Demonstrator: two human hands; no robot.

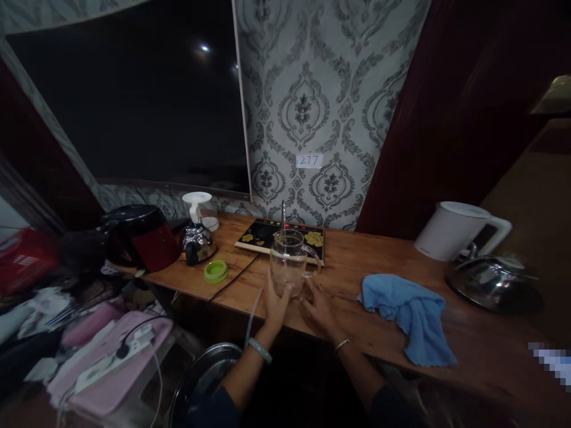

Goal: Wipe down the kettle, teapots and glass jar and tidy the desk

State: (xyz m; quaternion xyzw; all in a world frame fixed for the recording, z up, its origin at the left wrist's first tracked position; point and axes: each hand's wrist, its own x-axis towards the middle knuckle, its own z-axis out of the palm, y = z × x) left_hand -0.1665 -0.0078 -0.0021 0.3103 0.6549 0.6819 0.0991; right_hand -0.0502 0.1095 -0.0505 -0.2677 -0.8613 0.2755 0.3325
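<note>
A clear glass pitcher [288, 270] with a curved handle is in front of me, near the table's front edge. My left hand [276, 304] is closed round its lower left side, with the thumb across the front. Close to the pitcher's lower right, under the handle, is my right hand [320, 306], its thumb and fingers apart; whether the fingertips touch the glass is unclear. Behind the pitcher lies a black tea stove panel [255, 233] with gold flowers and a small red light. A thin metal spout [284, 214] rises from the panel, just behind the pitcher's rim.
On the wooden table, a green ring-shaped lid [216, 271], a small metal kettle [199, 241] and a red-black appliance [151, 241] stand left. A blue cloth [405, 306], white kettle [455, 229] and metal kettle [495, 282] are right. Below left is a metal basin [209, 362].
</note>
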